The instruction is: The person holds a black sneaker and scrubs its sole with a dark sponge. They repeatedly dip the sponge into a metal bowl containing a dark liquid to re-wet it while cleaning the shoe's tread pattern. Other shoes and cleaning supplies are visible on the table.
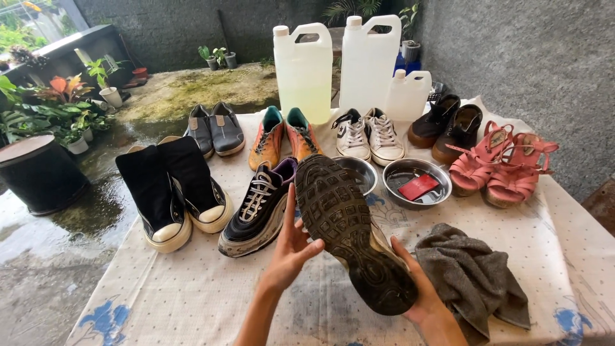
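A dark sneaker with a worn, dirt-stained rubber tread sole [349,230] is held sole-up above the near edge of the cloth-covered table [192,295]. The right hand [419,298] cups its heel from beneath, fingers curled around the back of the shoe. The left hand [291,247] rests against the sole's inner side with fingers spread and only lightly pressed, so most of the weight seems to sit in the right palm.

That grip looks loose. If the right hand shifts, the shoe could tip forward and its toe could strike the empty round steel bowl [360,172] just behind it, or knock the second steel bowl holding water and a red rectangular block [416,182], spilling water across the white dotted tablecloth.

The matching dark sneaker with white laces [256,211] lies just left of the left hand, near enough to be nudged toward the pair of black high-top canvas shoes [173,192].

A crumpled grey towel [471,279] lies just beside the right wrist toward the near right corner; a sleeve-free forearm could drag it off the edge. Grit from the sole may also fall onto the cloth.
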